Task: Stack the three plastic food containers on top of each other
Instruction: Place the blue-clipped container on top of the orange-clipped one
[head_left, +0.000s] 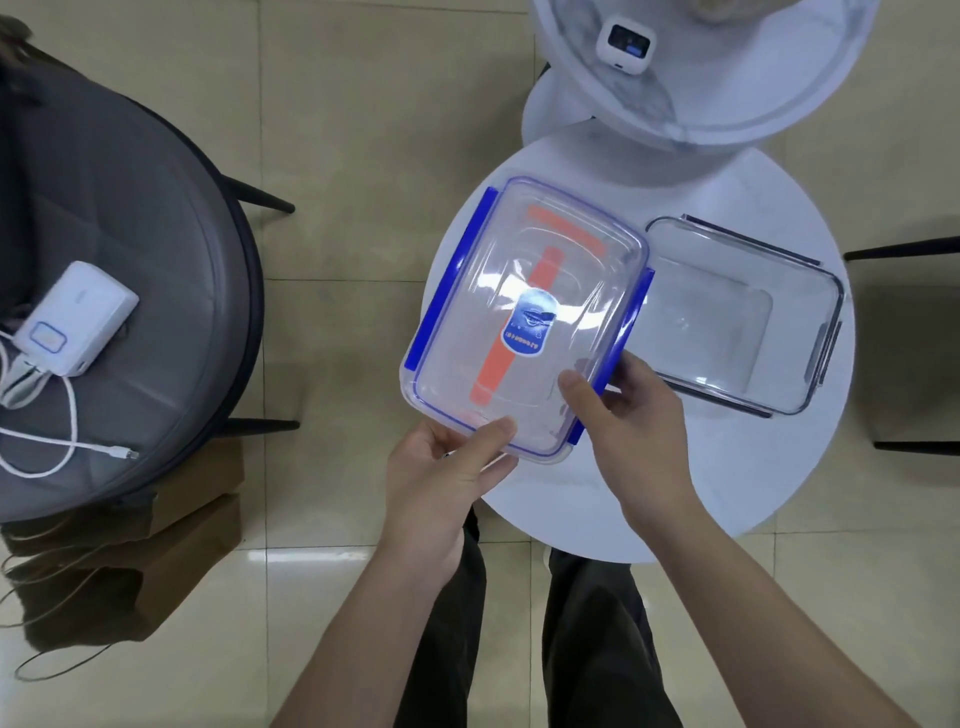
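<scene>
Blue-clipped container (524, 322) being held over the left part of the round white desk (727, 488), left hand (441, 483) and right hand (628, 431) both gripping its near edge, thumbs on the lid. Clear container (743, 317) lying just beside, open. Third not clearly showing. Stacking barely starting, judging by this. Blue oval sticker (530, 325) on lid; writing too small for reading.

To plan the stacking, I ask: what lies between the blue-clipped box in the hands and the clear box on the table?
Nothing, in the head view: the blue-clipped box has its right edge directly beside the clear box.
</scene>
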